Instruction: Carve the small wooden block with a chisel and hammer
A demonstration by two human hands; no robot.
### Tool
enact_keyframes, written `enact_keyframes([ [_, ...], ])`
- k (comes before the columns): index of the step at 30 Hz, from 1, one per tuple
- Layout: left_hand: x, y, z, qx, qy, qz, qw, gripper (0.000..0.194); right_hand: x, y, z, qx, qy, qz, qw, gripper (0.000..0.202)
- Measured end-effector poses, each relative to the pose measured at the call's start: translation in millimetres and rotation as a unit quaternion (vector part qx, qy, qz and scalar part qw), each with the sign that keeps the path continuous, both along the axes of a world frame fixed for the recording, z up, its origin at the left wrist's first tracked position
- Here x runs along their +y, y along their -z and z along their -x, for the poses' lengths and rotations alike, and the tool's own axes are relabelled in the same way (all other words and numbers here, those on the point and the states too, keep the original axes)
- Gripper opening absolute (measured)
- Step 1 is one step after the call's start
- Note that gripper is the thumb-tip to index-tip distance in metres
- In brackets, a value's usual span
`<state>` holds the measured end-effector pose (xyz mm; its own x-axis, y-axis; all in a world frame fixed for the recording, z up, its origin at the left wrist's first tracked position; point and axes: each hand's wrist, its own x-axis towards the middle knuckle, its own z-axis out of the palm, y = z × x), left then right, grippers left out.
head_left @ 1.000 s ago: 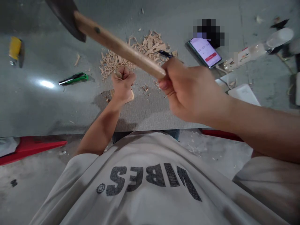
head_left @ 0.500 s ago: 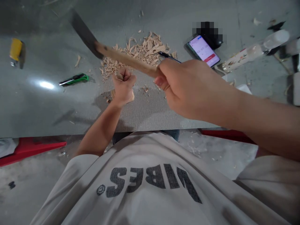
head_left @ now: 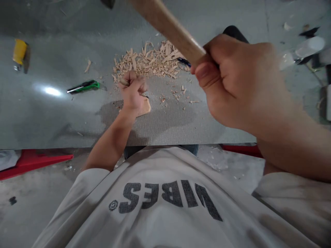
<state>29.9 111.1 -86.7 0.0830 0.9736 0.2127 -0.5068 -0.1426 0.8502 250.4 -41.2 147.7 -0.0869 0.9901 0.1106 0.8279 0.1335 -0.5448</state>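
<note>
Raised close to the camera, my right hand (head_left: 232, 75) is closed round the wooden handle (head_left: 173, 29) of a tool. Part of a dark head (head_left: 108, 3) shows at the top edge; the rest is out of view. My left hand (head_left: 133, 91) is a fist on the table, wrapped round a thin tool handle (head_left: 124, 82) whose lower end is hidden. Under and beside that fist lies a pale wooden piece (head_left: 145, 107). Curled wood shavings (head_left: 152, 60) are heaped just beyond it.
A green cutter knife (head_left: 84, 86) and a yellow tool (head_left: 19, 53) lie to the left on the grey table (head_left: 46, 120). A blue pen (head_left: 184, 62) rests by the shavings. A clear bottle (head_left: 310, 46) is at the right, partly behind my arm.
My right hand has risen toward the camera and moved right with the wooden-handled tool, now covering the phone. My left hand has shifted slightly left, and more of the wooden piece shows.
</note>
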Motion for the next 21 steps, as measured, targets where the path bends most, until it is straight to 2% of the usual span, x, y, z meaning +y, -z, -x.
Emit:
enact_keyframes([
  [2,0,-10.5,7,0.022,-0.021,-0.009,1.000,0.100,-1,14.1,-10,0.015,0.022,-0.014,1.000,0.052],
  [5,-4,-28.2,15,0.077,-0.042,-0.023,0.996,0.092,7,49.1,-24,0.099,0.018,-0.008,0.995,0.078],
  [7,-10,-38.1,17,0.075,-0.044,-0.052,0.995,0.090,15,78.8,-31,0.180,0.011,-0.004,0.984,0.082],
  [9,-17,-44.5,16,0.066,-0.045,-0.065,0.995,0.089,23,109.2,-35,0.219,0.023,0.019,0.975,0.079],
  [11,-24,-47.3,14,0.084,-0.040,-0.035,0.995,0.085,27,135.7,-36,0.244,0.033,0.022,0.969,0.084],
  [13,-29,-47.8,12,0.109,-0.030,0.009,0.994,0.081,27,154.0,-35,0.253,0.044,0.034,0.966,0.088],
  [16,-34,-47.7,12,0.105,-0.032,0.023,0.994,0.080,20,162.2,-35,0.218,0.048,0.051,0.973,0.082],
  [21,-41,-49.0,9,0.087,-0.018,-0.029,0.996,0.088,14,150.1,-37,0.115,0.054,0.078,0.989,0.062],
])
